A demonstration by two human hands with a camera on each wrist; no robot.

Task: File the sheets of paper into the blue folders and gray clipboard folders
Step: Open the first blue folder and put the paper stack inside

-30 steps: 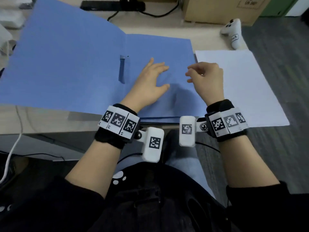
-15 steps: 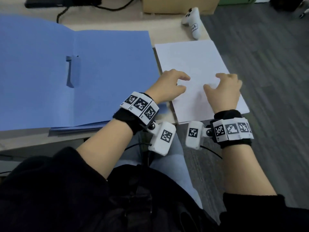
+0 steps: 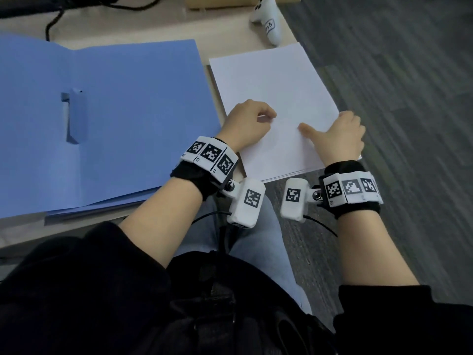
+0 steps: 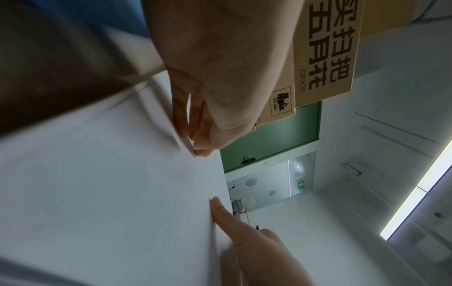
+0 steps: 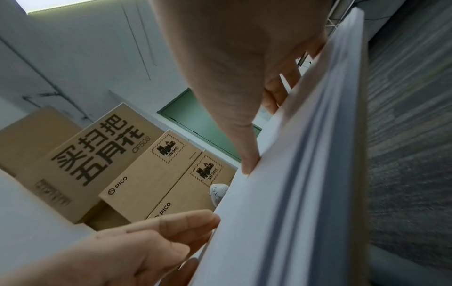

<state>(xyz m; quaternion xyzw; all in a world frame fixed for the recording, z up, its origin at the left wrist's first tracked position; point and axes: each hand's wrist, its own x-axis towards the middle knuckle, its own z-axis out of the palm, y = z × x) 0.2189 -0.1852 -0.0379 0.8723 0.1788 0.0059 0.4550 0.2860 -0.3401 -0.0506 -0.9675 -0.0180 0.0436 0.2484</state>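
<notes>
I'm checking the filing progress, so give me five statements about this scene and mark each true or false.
1. The large blue paper folder lies open on the desk. True.
2. Both hands are on the stack of white paper sheets. True: the left hand and right hand are both on it.
3. The paper stack lies inside the blue folder. False: it lies to the right of it.
4. The white handheld controller lies beyond the paper stack. True.
5. The right hand holds the controller. False: it grips the stack's right edge.
</notes>
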